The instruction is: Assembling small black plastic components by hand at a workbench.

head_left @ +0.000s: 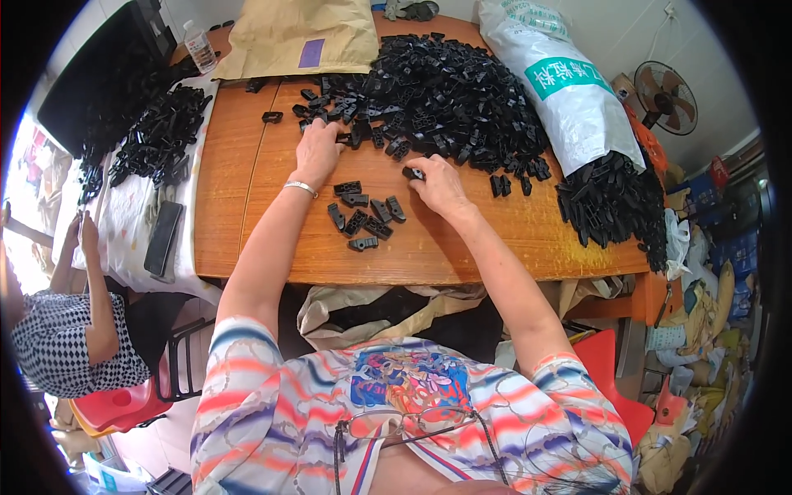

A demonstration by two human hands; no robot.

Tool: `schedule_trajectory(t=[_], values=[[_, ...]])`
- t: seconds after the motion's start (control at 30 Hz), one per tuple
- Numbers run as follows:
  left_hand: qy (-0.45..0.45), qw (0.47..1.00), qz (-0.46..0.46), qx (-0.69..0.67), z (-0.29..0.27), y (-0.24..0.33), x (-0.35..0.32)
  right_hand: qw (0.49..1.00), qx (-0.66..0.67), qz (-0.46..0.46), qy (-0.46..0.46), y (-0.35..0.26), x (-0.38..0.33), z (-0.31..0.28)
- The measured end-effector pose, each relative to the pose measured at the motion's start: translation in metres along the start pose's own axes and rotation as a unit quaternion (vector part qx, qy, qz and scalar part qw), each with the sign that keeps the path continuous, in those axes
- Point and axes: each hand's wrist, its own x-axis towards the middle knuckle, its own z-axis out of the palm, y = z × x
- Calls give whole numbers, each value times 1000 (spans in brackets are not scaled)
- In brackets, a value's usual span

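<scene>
The right hand (442,188) pinches a black piece (412,173) over the table (495,243); whether the left hand (318,155), at the black heap (454,103), holds one, I cannot tell. A paper bag (289,37) crowds the heap's left, a white sack (590,124) its right.

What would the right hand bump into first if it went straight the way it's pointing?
Probably the loose black pieces at the near edge of the big pile. The right hand, holding a black part, points toward them, though its height is unclear.
</scene>
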Motion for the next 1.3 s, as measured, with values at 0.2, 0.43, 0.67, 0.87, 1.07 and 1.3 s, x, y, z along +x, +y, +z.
schedule_trajectory(t=[0.2, 0.43, 0.67, 0.87, 1.07, 1.3], values=[[-6, 996, 4, -89, -5, -8, -15, 997, -71, 8, -1, 7, 0, -6], [-8, 956, -64, -286, -34, 0, -54, 996, 32, -67, 40, -36, -4, -17], [26, 977, -82, -196, -40, 25, -59, 976, 98, -159, 114, -78, -8, -18], [-1, 935, -58, -351, -35, 38, -62, 972, 138, -127, 143, -67, -8, -10], [-101, 827, -35, -552, -37, 41, -74, 969, 125, -184, 103, -76, -13, -20], [-140, 770, -67, -619, -43, 43, -84, 970, 111, -206, 60, -73, -16, -24]])
